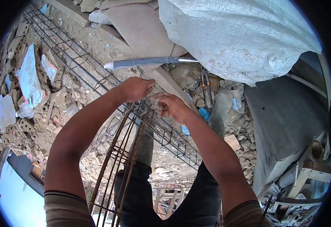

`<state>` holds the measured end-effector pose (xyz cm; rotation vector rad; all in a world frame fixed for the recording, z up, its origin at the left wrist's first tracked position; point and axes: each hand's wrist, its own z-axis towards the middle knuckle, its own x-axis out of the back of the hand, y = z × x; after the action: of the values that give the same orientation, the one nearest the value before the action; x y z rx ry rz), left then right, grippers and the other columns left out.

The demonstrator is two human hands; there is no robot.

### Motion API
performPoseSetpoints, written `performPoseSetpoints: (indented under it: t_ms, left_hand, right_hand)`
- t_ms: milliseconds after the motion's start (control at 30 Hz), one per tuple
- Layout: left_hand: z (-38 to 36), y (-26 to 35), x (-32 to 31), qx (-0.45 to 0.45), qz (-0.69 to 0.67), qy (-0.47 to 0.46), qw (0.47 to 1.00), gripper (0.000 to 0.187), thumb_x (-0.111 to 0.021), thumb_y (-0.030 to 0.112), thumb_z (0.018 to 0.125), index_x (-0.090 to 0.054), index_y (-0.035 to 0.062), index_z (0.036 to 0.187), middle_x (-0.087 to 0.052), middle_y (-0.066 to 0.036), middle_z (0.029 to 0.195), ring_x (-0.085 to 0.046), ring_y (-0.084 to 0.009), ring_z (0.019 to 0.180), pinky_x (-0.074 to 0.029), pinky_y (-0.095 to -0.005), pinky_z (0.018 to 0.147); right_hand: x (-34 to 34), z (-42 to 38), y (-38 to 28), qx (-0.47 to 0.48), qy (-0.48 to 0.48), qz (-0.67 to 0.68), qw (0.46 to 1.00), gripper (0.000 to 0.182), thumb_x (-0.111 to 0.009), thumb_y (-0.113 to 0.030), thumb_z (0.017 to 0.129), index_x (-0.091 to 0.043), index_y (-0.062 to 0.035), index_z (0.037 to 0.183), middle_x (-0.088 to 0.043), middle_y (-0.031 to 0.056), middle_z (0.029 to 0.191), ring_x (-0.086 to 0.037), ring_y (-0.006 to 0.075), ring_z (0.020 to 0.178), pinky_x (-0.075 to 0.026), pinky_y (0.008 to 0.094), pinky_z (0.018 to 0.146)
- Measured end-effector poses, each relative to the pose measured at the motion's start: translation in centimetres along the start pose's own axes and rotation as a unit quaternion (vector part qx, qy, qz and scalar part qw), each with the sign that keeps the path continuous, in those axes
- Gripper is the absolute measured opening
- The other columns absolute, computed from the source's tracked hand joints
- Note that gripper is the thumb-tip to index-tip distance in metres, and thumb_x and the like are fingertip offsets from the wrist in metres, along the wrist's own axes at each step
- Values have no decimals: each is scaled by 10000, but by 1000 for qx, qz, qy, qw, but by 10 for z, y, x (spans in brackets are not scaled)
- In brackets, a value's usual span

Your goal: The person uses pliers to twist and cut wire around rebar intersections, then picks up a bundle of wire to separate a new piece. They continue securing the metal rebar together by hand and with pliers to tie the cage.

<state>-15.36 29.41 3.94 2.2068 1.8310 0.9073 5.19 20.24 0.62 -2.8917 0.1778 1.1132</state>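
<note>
My left hand is raised above the crossing of two rebar cages, its fingers bent together; what they pinch, if anything, is too small to name. Facing it from the right, my right hand has curled fingers over the same crossing, and its grip is too small to make out. A rusty rebar cage runs from the crossing down between my arms. The longer, darker rebar cage passes diagonally beneath, from upper left to lower right. Both hands are near the rusty cage's upper end.
A grey-wrapped bar lies beyond my hands. Pliers or cutters with orange on the handles rest near my boot. A large white sack fills the upper right. Broken rubble covers the left, and a dark sheet is at right.
</note>
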Motion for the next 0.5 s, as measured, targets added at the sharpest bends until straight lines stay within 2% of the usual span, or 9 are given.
performPoseSetpoints:
  t_ms: [67, 100, 133, 300, 333, 400, 433, 467, 500]
  left_hand:
    - [-1, -5, -1, -22, -21, 20, 999, 334, -504, 312, 1002, -569, 38, 1182, -677, -242, 870, -648, -453, 903, -500, -526, 837]
    - [-3, -5, 1, -47, -37, 47, 997, 355, -508, 326, 1001, -580, 38, 1195, -686, -229, 872, -648, -447, 927, -499, -516, 860]
    - [-4, -2, 5, -46, -37, 47, 997, 355, -508, 326, 1001, -580, 38, 1195, -686, -229, 872, -648, -447, 927, -499, -516, 860]
    - [4, 1, 14, 39, -48, -74, 995, 478, -573, 397, 960, -565, 100, 1336, -670, -230, 1137, -616, -422, 1086, -469, -455, 978]
    - [7, -2, 12, 37, -45, -71, 996, 478, -573, 397, 960, -565, 100, 1336, -670, -230, 1137, -616, -422, 1086, -469, -455, 978]
    - [7, -5, 16, 31, -73, -153, 985, 512, -647, 386, 901, -578, 109, 1325, -638, -228, 1225, -617, -410, 1103, -471, -436, 988]
    - [6, -7, 16, 50, -64, -150, 985, 484, -698, 354, 850, -625, 82, 1243, -673, -207, 1139, -636, -383, 1085, -485, -437, 943]
    - [10, -13, 10, 51, -63, -152, 985, 484, -698, 354, 850, -625, 82, 1243, -673, -207, 1139, -636, -383, 1085, -485, -437, 943]
    - [19, -17, 4, 71, -43, -171, 982, 419, -693, 332, 862, -641, 65, 1181, -681, -185, 1080, -647, -346, 1038, -488, -429, 903]
  right_hand:
    - [7, -4, -1, 45, 37, -95, 994, 280, -548, -279, 1030, -597, -108, 1246, -588, -9, 966, -523, 101, 845, -510, 322, 693]
    - [10, -6, -1, 131, 84, -217, 964, 315, -569, -305, 1020, -585, -94, 1253, -573, -14, 953, -515, 90, 823, -497, 304, 688]
    - [13, -9, -7, 132, 83, -218, 963, 315, -569, -305, 1020, -585, -94, 1253, -573, -14, 953, -515, 90, 823, -497, 304, 688]
    - [31, -9, -20, 212, 131, -314, 916, 273, -631, -267, 993, -685, -40, 1134, -613, -18, 905, -513, 72, 759, -445, 261, 670]
    - [34, -6, -17, 221, 139, -343, 902, 259, -638, -254, 989, -702, -34, 1109, -623, -16, 903, -516, 71, 754, -437, 256, 670]
    - [39, 1, -13, 217, 136, -305, 917, 260, -645, -249, 984, -708, -25, 1102, -628, -6, 866, -529, 87, 743, -443, 263, 680]
    - [41, 6, -7, 251, 144, -325, 900, 292, -638, -274, 980, -701, -22, 1113, -667, 75, 971, -595, 184, 847, -469, 315, 774]
    - [41, 9, -4, 283, 151, -345, 882, 324, -632, -300, 976, -694, -19, 1124, -706, 156, 1076, -660, 280, 951, -496, 367, 867]
    - [42, 12, -1, 284, 151, -343, 882, 324, -632, -300, 976, -694, -19, 1124, -706, 156, 1076, -660, 280, 951, -496, 367, 867]
